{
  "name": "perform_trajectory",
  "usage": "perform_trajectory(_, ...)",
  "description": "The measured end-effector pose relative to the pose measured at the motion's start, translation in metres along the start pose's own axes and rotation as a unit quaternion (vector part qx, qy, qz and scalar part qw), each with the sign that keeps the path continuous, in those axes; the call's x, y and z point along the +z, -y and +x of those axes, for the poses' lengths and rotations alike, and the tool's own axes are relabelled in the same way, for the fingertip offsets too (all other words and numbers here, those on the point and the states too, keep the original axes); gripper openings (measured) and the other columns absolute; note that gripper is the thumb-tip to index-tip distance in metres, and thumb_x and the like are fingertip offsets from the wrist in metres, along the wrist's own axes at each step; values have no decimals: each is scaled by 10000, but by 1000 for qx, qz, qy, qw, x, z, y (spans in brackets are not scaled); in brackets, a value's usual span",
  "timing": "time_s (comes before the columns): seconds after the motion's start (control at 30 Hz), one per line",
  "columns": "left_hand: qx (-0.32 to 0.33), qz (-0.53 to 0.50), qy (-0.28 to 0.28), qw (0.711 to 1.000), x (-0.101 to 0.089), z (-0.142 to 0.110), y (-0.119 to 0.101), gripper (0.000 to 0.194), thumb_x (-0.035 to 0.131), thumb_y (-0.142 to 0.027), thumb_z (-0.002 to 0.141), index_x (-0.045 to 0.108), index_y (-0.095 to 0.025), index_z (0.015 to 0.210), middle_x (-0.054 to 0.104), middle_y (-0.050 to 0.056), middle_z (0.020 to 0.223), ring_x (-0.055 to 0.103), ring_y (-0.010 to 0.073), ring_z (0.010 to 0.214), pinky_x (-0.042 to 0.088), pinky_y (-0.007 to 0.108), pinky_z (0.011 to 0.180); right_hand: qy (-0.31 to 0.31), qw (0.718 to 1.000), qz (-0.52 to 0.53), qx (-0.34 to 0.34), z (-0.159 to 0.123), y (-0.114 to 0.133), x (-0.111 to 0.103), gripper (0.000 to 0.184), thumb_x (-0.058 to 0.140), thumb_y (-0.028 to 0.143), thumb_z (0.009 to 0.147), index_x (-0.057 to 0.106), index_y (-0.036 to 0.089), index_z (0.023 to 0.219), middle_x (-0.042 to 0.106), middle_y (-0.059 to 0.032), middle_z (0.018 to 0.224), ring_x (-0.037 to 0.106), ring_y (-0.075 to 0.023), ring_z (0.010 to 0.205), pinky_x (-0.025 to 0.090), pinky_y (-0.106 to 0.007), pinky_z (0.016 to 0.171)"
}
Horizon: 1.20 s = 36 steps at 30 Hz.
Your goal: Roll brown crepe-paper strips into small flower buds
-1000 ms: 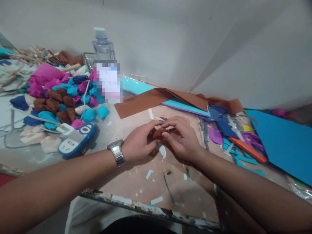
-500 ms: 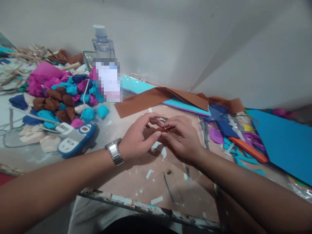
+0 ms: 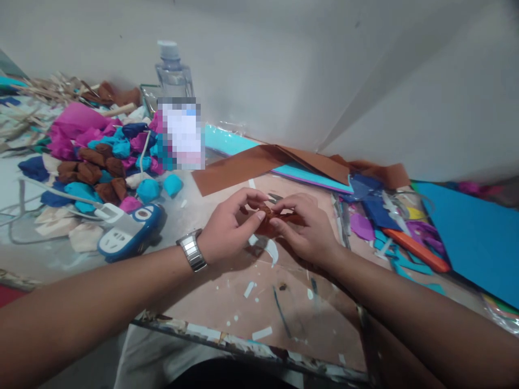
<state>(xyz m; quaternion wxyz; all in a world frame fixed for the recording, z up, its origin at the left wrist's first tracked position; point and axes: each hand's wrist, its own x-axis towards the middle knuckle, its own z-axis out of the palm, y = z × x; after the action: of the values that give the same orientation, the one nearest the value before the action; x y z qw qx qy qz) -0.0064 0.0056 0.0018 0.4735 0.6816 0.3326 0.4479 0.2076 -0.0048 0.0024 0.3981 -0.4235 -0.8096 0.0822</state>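
Note:
Both my hands meet over the middle of the worktable [image 3: 227, 302]. My left hand [image 3: 229, 229], with a metal watch at the wrist, pinches a small crumpled piece of brown paper [image 3: 271, 216] between thumb and fingers. My right hand [image 3: 310, 229] grips the same brown paper from the other side, fingers curled round it. The paper is held just above the table surface, partly hidden by my fingers.
A pile of crumpled paper balls [image 3: 93, 162] in pink, blue and brown lies at the left, beside a blue-and-white power strip [image 3: 130, 235]. A water bottle [image 3: 172, 70] stands by the wall. Brown paper sheets [image 3: 259, 162], blue foam sheets [image 3: 474, 237] and an orange cutter [image 3: 416, 249] lie to the right.
My left fingers have shifted from cupping the brown paper to pinching it at the top, and the paper now looks more twisted. The hands stay in about the same place.

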Motion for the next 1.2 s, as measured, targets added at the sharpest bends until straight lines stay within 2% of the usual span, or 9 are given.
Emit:
perform_trajectory(0.1, -12, -20, 7, 1000, 0, 0, 0, 138, 620, -260, 1007, 659, -186, 1117, 726, 57, 1078, 704, 143, 860, 586, 275, 775, -1, 1000, 0, 11, 0, 1, 0, 114, 675, 368, 988, 678, 254, 982, 763, -34, 935, 678, -246, 915, 463, -440, 869)
perform_trajectory(0.2, -24, -36, 14, 999, 1, -1, -1, 138, 630, -282, 1008, 676, -178, 1086, 742, 55, 1035, 724, 150, 861, 596, 274, 773, 5, 1000, 1, 14, 0, 2, 0, 101, 678, 353, 981, 676, 255, 958, 758, -32, 917, 674, -247, 908, 459, -442, 866)
perform_trajectory(0.47, -22, -38, 23, 999, 1, 1, 0, 199, 649, -306, 1001, 726, -171, 1126, 778, 91, 1114, 761, 189, 934, 632, 322, 830, -1, 1000, -20, 19, 0, 0, 0, 96, 693, 345, 965, 672, 255, 936, 758, -32, 906, 667, -255, 915, 437, -453, 884)
perform_trajectory(0.63, -9, -3, 27, 1000, 0, 1, 0, 238, 732, -326, 954, 725, -179, 1141, 772, 100, 1173, 745, 216, 1043, 609, 352, 908, 2, 1000, -23, 16, 1, -1, 1, 116, 707, 365, 964, 670, 259, 933, 763, -27, 911, 667, -253, 914, 428, -450, 889)
perform_trajectory(0.83, -41, -32, 27, 998, 1, 1, 4, 223, 663, -338, 1001, 681, -190, 1166, 760, 88, 1157, 739, 196, 992, 600, 342, 861, 9, 1000, -18, 16, 0, -1, 1, 109, 707, 367, 971, 680, 261, 976, 773, -30, 942, 679, -254, 931, 432, -457, 904)
perform_trajectory(1.0, -39, -72, 33, 996, 2, 2, 7, 214, 605, -295, 1029, 587, -209, 1224, 757, 67, 1103, 736, 171, 996, 584, 302, 844, 13, 999, -26, 21, 0, 0, 0, 66, 695, 328, 976, 685, 265, 997, 777, -29, 966, 677, -254, 946, 415, -473, 922)
perform_trajectory(1.2, -27, -59, 42, 997, 1, 3, 8, 218, 581, -310, 1044, 591, -212, 1238, 750, 92, 1180, 722, 187, 1084, 564, 330, 917, 11, 1000, -14, 17, 1, 3, -2, 64, 702, 317, 966, 672, 260, 971, 765, -21, 940, 673, -247, 927, 411, -472, 913)
